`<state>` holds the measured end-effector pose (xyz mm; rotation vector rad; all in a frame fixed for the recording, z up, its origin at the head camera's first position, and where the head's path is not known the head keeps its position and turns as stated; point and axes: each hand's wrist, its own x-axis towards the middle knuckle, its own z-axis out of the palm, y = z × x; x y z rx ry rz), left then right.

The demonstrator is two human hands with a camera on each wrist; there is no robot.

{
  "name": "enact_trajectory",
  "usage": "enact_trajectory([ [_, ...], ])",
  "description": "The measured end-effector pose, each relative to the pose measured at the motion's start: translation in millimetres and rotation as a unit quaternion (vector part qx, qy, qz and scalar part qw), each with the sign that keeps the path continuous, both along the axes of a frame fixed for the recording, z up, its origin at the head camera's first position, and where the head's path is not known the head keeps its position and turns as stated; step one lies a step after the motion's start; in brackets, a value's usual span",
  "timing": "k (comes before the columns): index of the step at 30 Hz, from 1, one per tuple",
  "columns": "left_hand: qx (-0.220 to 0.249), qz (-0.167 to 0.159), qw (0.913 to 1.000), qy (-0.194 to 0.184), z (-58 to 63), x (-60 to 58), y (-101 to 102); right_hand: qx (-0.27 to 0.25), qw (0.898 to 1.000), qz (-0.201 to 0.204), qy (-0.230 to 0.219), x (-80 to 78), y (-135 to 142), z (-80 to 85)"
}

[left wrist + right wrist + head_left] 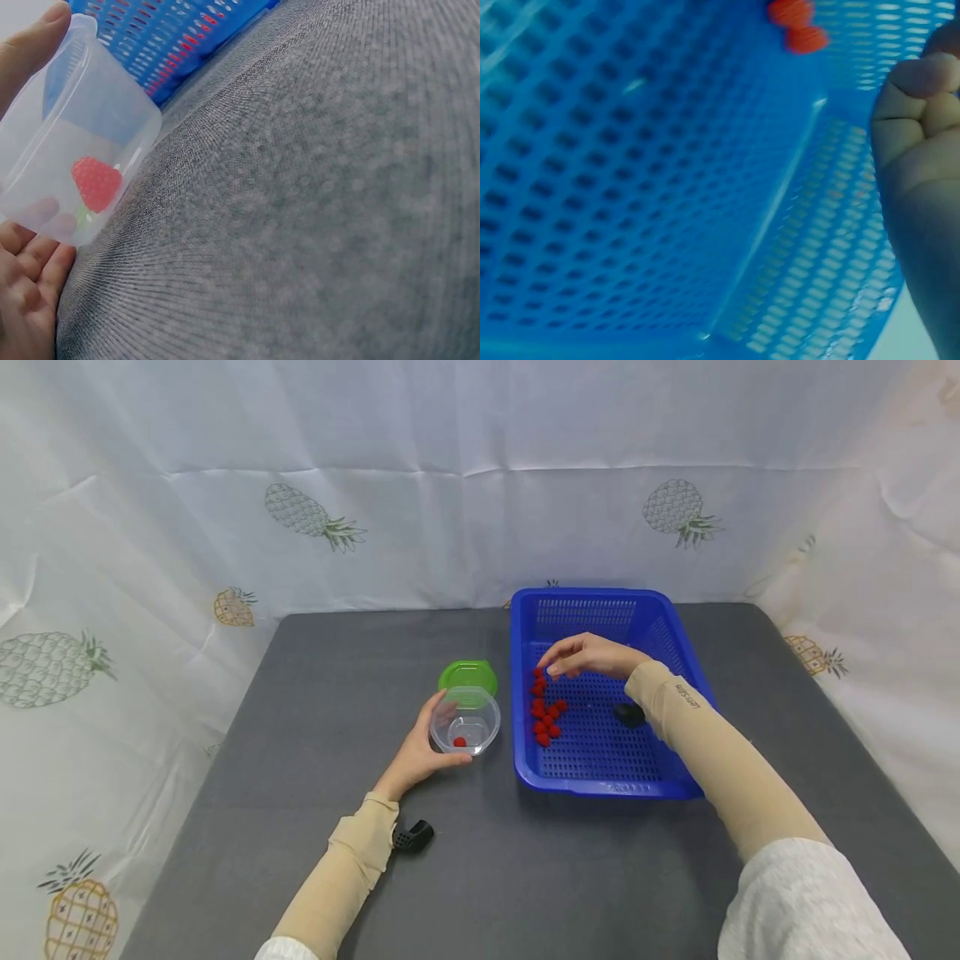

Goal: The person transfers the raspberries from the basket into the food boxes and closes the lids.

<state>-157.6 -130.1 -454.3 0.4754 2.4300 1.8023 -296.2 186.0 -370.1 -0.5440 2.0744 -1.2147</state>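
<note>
My left hand [420, 756] grips a clear round plastic container [483, 722] from the left, thumb at the near side and fingers at the far side. One red raspberry [96, 184] lies on the container's bottom. Inside the blue basket [525, 768], my right hand [596, 656] reaches over the left part, palm down and fingers bent loosely. Its fingertips are close to several raspberries [547, 721] grouped along the basket's left side. I see no raspberry held there, though the fingertips partly hide the spot. In the right wrist view two raspberries [806, 39] show near the top.
A green lid [468, 672] lies just behind the container on the grey table [315, 718]. A black piece [414, 837] sits at my left wrist, and another black piece [628, 715] by my right wrist. White cloth [465, 535] with printed pineapples hangs behind and at the sides.
</note>
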Motion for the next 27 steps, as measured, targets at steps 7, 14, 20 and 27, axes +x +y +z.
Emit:
enact_trajectory([
  [7,-0.013,-0.007,0.9999,0.002,14.9,5.1,1.8,0.103,0.994,0.025,-0.023,-0.7,12.0,-21.4],
  [14,-0.007,-0.006,1.0000,-0.001,11.1,4.9,1.3,0.129,0.990,0.030,-0.039,0.3,14.7,-37.0],
  [20,-0.013,-0.004,0.9999,0.000,13.2,5.4,2.1,0.144,0.988,0.045,-0.035,2.0,15.3,-41.4],
  [27,-0.022,-0.002,0.9997,-0.004,14.0,5.4,2.6,0.142,0.988,0.049,-0.026,3.4,17.5,-42.8],
])
